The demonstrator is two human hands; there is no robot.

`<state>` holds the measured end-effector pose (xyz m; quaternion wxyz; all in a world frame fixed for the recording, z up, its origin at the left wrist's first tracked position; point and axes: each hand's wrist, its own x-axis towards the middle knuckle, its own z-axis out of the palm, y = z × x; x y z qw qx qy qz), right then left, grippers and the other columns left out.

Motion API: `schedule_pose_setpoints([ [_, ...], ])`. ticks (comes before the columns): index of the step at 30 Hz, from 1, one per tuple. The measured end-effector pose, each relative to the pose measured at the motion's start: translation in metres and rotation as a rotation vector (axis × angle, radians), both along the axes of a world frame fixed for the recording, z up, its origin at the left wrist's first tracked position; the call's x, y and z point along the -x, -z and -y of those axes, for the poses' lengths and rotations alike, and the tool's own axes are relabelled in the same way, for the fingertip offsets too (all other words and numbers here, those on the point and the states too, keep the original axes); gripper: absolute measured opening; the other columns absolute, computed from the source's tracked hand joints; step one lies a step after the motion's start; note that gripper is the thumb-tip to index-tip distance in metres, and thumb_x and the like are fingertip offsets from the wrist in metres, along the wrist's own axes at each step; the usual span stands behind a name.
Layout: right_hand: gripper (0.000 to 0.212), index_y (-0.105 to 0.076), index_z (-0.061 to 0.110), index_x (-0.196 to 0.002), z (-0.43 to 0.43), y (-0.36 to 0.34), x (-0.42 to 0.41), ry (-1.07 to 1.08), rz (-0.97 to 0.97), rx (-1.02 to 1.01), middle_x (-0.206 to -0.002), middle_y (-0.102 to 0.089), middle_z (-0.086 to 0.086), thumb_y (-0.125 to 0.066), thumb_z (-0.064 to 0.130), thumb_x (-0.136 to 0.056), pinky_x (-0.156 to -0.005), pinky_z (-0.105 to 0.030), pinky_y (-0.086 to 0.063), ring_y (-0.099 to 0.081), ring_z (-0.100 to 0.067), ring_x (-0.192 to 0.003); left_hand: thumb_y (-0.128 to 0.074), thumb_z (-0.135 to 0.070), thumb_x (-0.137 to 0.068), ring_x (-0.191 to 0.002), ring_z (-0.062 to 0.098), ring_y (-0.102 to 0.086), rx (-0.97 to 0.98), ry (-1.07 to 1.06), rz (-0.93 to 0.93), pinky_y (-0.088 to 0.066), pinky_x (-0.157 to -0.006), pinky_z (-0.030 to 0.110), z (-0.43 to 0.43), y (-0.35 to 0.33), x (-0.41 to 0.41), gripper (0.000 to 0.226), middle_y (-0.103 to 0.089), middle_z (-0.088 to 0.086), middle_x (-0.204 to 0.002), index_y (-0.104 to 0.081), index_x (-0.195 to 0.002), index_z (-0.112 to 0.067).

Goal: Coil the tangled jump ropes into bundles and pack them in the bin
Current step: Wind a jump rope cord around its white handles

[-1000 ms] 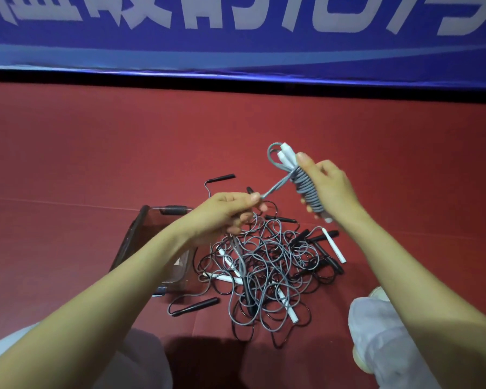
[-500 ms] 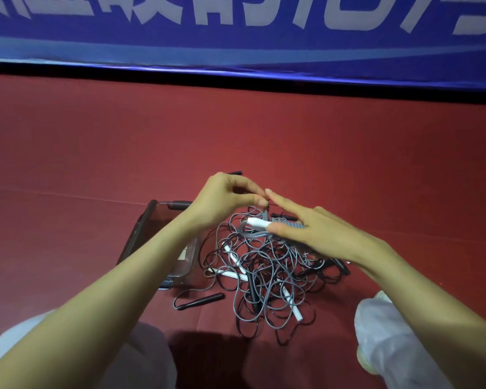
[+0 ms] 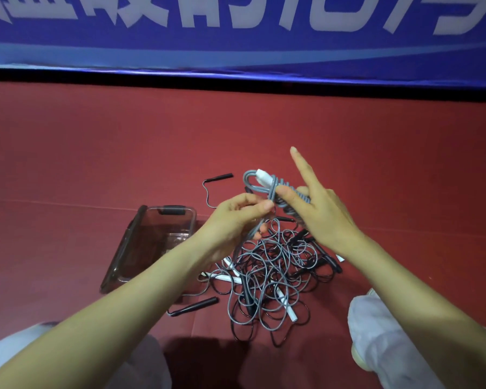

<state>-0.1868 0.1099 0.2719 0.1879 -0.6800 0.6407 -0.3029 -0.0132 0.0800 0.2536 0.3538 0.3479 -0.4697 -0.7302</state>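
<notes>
One grey bundle [image 3: 270, 186] gripped by right hand [image 3: 321, 216]; left hand [image 3: 235, 219] pinches strand [image 3: 254, 234]; one bin [image 3: 132, 240], one tangle [image 3: 275, 272].

I saw two bare forearms [image 3: 129, 301] running in from the bottom corners, ending in a bare left hand [image 3: 236, 220] and right hand [image 3: 323, 217]. Pale, whitish-lilac trousers [image 3: 385, 341] covered both knees, with a cream shoe [image 3: 358, 360] edge beside the right one.

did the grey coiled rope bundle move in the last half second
Yes. The grey bundle in the right hand has risen: it was low over the tangled pile, and now sits above the far rim of the bin.
</notes>
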Motion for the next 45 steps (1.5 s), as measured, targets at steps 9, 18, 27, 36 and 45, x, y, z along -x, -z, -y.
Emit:
schedule_pose_setpoints([
  [9, 0.102, -0.033, 0.041, -0.143, 0.004, 0.006, 0.003, 0.061, 0.216, -0.198, -0.074, -0.067, -0.009, -0.036, 0.096, -0.057, -0.079, -0.041, -0.055, -0.054, -0.011, -0.051, -0.061, -0.01, -0.092, -0.049, 0.004, -0.037, 0.457, -0.03, 0.275, -0.032, -0.05, 0.015, 0.001, 0.002, -0.008, 0.017, -0.048, -0.011, -0.051, -0.068, -0.099, -0.023],
  [18, 0.072, -0.056, 0.034, -0.129, 0.009, -0.002, 0.013, 0.087, 0.625, -0.167, -0.062, -0.067, -0.007, -0.067, 0.069, -0.067, -0.045, -0.03, -0.047, -0.056, -0.026, -0.046, -0.054, -0.029, -0.093, -0.051, 0.004, -0.037, 0.423, 0.253, 0.416, -0.031, -0.049, 0.012, 0.02, -0.01, -0.03, 0.022, -0.05, -0.005, -0.06, -0.071, -0.102, -0.018],
  [27, 0.08, -0.042, 0.041, -0.136, -0.012, -0.004, -0.007, -0.27, 0.048, -0.273, -0.053, -0.057, -0.003, -0.04, 0.088, -0.071, -0.048, -0.022, -0.035, -0.046, -0.006, -0.046, -0.068, 0.006, -0.077, -0.053, 0.004, -0.061, 0.195, 0.125, 0.407, -0.048, -0.053, 0.013, 0.028, -0.011, -0.037, 0.011, -0.068, -0.004, -0.06, -0.068, -0.082, -0.003],
  [36, 0.074, -0.019, 0.031, -0.147, -0.003, 0.007, -0.015, 0.042, -0.448, -0.249, -0.113, -0.066, -0.015, -0.026, 0.075, -0.088, -0.078, -0.039, -0.033, -0.06, -0.036, -0.108, -0.074, -0.016, -0.084, -0.073, 0.004, -0.067, 0.669, -0.238, 0.627, -0.05, -0.067, 0.012, 0.003, -0.007, -0.006, 0.011, -0.075, 0.0, -0.084, -0.077, -0.095, -0.014],
  [45, 0.068, -0.016, 0.038, -0.148, 0.0, 0.002, -0.011, 0.123, -0.346, -0.044, -0.109, -0.067, -0.005, -0.029, 0.07, -0.089, -0.078, -0.037, -0.03, -0.062, -0.035, -0.104, -0.072, -0.002, -0.08, -0.089, 0.021, -0.07, 0.179, -0.38, 0.048, -0.055, -0.089, 0.03, -0.007, -0.001, 0.002, 0.019, -0.073, 0.009, -0.096, -0.071, -0.098, -0.009],
])
